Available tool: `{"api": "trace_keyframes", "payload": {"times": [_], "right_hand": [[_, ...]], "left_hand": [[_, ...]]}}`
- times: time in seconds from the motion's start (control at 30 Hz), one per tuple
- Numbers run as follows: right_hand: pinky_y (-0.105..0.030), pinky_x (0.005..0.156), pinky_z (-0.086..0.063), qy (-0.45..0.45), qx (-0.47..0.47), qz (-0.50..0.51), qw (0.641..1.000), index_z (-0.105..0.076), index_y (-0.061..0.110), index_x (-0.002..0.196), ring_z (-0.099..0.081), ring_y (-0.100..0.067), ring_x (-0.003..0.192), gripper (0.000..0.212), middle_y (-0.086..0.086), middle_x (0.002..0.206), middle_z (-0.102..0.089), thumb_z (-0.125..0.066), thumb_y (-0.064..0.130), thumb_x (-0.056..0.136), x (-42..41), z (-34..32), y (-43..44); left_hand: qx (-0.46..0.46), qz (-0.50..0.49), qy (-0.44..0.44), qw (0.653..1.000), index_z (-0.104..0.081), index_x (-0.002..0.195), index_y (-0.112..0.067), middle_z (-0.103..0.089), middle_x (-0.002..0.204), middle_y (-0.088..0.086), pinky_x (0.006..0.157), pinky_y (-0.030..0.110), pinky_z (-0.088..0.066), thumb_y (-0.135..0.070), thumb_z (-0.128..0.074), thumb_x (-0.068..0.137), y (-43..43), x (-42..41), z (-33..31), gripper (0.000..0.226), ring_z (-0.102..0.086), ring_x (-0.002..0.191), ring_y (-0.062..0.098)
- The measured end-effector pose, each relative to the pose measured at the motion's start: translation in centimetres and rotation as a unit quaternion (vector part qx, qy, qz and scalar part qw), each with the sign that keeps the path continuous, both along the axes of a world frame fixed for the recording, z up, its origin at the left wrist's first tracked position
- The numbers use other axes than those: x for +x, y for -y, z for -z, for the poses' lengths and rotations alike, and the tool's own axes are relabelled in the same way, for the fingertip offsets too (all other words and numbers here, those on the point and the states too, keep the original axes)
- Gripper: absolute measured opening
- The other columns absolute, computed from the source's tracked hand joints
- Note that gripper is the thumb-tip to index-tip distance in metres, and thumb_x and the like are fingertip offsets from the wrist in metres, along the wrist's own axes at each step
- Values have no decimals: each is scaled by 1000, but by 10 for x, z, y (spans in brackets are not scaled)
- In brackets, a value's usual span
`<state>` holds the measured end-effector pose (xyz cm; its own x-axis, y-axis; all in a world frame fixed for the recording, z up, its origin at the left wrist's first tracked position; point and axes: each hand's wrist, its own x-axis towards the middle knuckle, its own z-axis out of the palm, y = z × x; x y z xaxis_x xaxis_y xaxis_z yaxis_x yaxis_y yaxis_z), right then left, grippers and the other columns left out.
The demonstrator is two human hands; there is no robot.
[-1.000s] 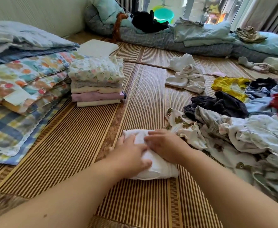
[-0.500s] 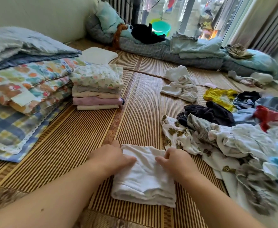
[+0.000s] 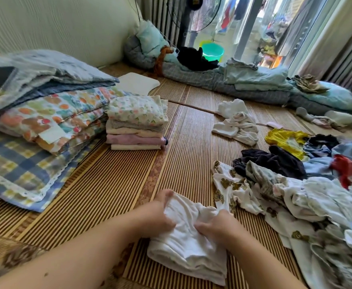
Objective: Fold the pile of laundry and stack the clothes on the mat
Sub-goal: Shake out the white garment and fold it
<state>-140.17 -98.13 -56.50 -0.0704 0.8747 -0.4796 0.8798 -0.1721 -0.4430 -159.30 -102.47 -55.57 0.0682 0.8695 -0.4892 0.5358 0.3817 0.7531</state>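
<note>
A folded white garment (image 3: 188, 245) lies on the striped bamboo mat (image 3: 108, 184) right in front of me. My left hand (image 3: 158, 213) grips its far left corner, fingers curled into the cloth. My right hand (image 3: 218, 227) pinches the bunched fabric on its right side. A neat stack of folded clothes (image 3: 136, 124), floral piece on top, stands further back on the left. The unfolded laundry pile (image 3: 291, 188) spreads across the right side of the mat, with white, printed, dark, yellow and red pieces.
Folded quilts and a checked blanket (image 3: 35, 126) lie along the left. A crumpled white garment (image 3: 237, 126) sits mid-mat. Rolled bedding (image 3: 243, 80) lines the back edge below a standing fan (image 3: 193, 15) and a green bucket (image 3: 212, 51).
The view tilted up. My hands moved from pressing on top of the white garment to its sides, then closed in, lifting and bunching its far end.
</note>
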Motion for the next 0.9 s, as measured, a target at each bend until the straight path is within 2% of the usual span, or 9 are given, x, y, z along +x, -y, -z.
{"api": "trace_keyframes", "payload": {"times": [0.1,0.23,0.3,0.37,0.43,0.57,0.67,0.77,0.9], "right_hand": [[-17,51,-45,50,7,-51,997,-54,18,67,-57,-7,62,26,4,74,-61,-73,31,79,-7,-2,2],[-21,55,-46,31,-31,10,999,-59,16,79,-61,-9,70,28,3,79,-64,-80,34,74,-13,-1,5],[-27,67,-55,17,-43,11,999,-60,16,80,-64,-12,77,25,1,83,-66,-79,32,75,-13,0,8],[-38,81,-58,-61,-38,26,997,-66,14,81,-69,-18,81,14,-2,84,-72,-74,25,78,-8,0,13],[-44,83,-58,-184,-55,67,979,-70,13,91,-71,-23,83,10,-5,84,-75,-70,19,83,1,1,15],[-42,70,-58,-397,-133,155,895,-58,7,114,-72,-35,82,37,-19,97,-73,-70,5,79,8,-17,5],[-43,64,-59,-481,-77,121,865,-46,16,124,-72,-38,79,66,-22,111,-62,-73,0,66,-9,-53,-22],[-42,59,-59,-437,82,31,895,-36,44,126,-71,-33,70,73,-19,104,-62,-69,-2,80,-49,-96,-60],[-22,63,-49,-248,272,-116,922,-51,38,126,-62,-17,85,43,15,88,-55,-56,10,93,-116,-133,-132]], "left_hand": [[-3,25,36,999,-50,125,-47,-57,114,-4,83,33,-59,-19,-63,88,5,-5,-4,48,-65,97,17],[-8,36,52,998,-56,112,-48,-57,113,-3,81,34,-60,-18,-62,89,8,-4,-3,39,-66,96,18],[-4,34,66,997,-56,110,-46,-57,113,-2,80,34,-60,-15,-61,89,10,-5,-4,39,-66,96,19],[7,32,70,997,-56,111,-42,-57,112,-1,79,34,-60,-12,-61,88,12,-7,-6,38,-67,95,20],[19,27,86,996,-56,109,-39,-58,112,2,77,34,-61,-8,-62,87,14,-9,-9,38,-67,94,21],[79,-18,168,982,-59,105,-41,-55,116,6,74,32,-60,-6,-63,86,16,-24,-25,40,-67,95,25],[147,-118,223,957,-60,110,-36,-56,120,9,77,42,-60,-6,-63,88,7,-42,-44,38,-68,96,28],[222,-168,165,946,-57,117,-33,-59,114,6,78,45,-60,-10,-61,91,-22,-68,-73,34,-68,92,26],[289,-137,-11,947,-51,131,-39,-56,117,-6,68,18,-47,-14,-68,79,-84,-126,-121,59,-59,87,6]]}}
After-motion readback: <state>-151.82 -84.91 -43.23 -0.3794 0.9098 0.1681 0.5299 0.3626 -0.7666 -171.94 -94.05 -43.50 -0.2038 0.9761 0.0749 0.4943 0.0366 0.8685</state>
